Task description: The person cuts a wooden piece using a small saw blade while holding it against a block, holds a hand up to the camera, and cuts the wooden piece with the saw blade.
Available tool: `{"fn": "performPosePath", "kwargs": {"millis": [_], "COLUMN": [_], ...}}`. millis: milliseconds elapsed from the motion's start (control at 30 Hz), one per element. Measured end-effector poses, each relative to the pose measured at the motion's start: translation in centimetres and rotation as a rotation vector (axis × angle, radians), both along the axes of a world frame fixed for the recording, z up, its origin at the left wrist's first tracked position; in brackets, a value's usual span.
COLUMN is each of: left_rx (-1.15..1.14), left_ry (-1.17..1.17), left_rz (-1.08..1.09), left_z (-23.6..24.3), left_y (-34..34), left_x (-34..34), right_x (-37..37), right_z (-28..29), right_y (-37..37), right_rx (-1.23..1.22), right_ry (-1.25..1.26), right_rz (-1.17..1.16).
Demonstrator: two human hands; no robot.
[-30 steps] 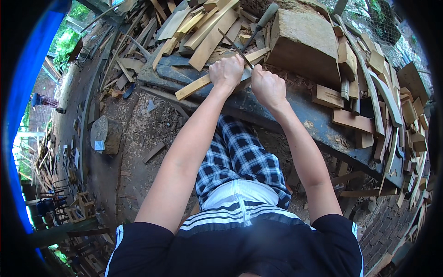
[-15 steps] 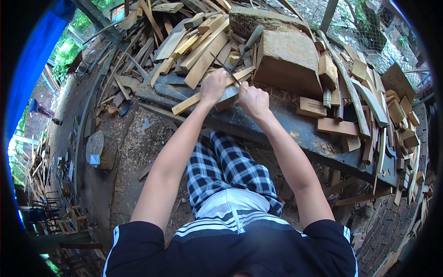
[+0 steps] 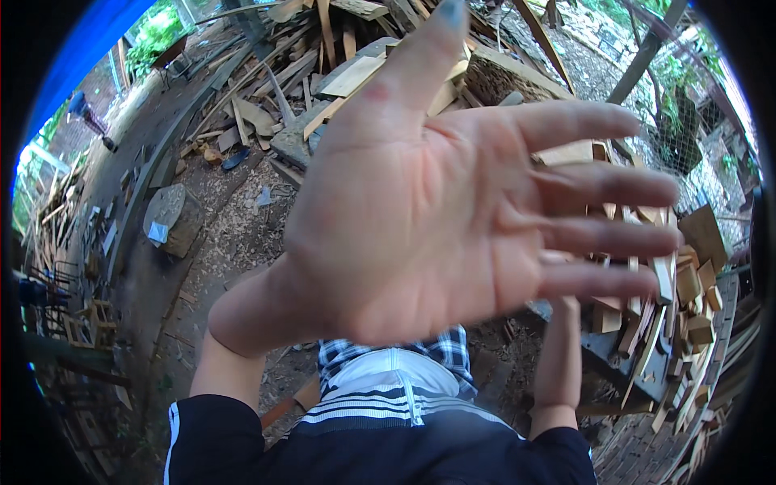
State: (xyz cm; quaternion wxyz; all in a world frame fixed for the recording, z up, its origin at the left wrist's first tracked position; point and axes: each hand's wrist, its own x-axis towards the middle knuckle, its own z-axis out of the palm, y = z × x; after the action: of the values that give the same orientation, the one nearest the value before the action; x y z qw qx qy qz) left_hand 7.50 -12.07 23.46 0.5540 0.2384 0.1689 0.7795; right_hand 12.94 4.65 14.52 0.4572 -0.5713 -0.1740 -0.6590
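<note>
My left hand (image 3: 420,218) is raised palm-up to the camera and fills the middle of the view, open, fingers spread and nothing in it. Its thumb tip looks bluish, with a red mark lower down. My right forearm (image 3: 556,364) rises at the right behind it; most of that hand is hidden, so I cannot see whether it holds the thin blade seen earlier. The dark workbench (image 3: 602,356) and its loose wood blocks (image 3: 695,283) show partly around my fingers. The big wooden block is mostly covered.
A heap of planks and offcuts (image 3: 339,32) lies at the back. A stump (image 3: 182,218) with a paper on it stands at the left among wood shavings. Farther off, a person (image 3: 89,117) stands near a blue tarp (image 3: 56,73). Wire mesh (image 3: 679,129) is at the back right.
My left hand has let go, lifted from the bench toward the camera and opened wide. The bench and my right hand are now largely hidden behind it. The view has shifted slightly.
</note>
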Motion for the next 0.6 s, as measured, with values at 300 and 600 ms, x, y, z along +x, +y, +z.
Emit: {"fn": "performPosePath", "kwargs": {"millis": [300,600], "left_rx": [0.067,0.048], "left_ry": [0.010,0.042], "left_rz": [-0.006,0.032], "left_z": [0.3,0.2], "left_y": [3.0,3.8], "left_x": [0.0,0.3], "right_x": [15.3,14.3], "right_z": [7.0,6.9], "right_y": [-0.6,-1.1], "right_rx": [0.770,0.489], "right_ry": [0.602,0.459], "right_rz": [-1.321,-1.297]}}
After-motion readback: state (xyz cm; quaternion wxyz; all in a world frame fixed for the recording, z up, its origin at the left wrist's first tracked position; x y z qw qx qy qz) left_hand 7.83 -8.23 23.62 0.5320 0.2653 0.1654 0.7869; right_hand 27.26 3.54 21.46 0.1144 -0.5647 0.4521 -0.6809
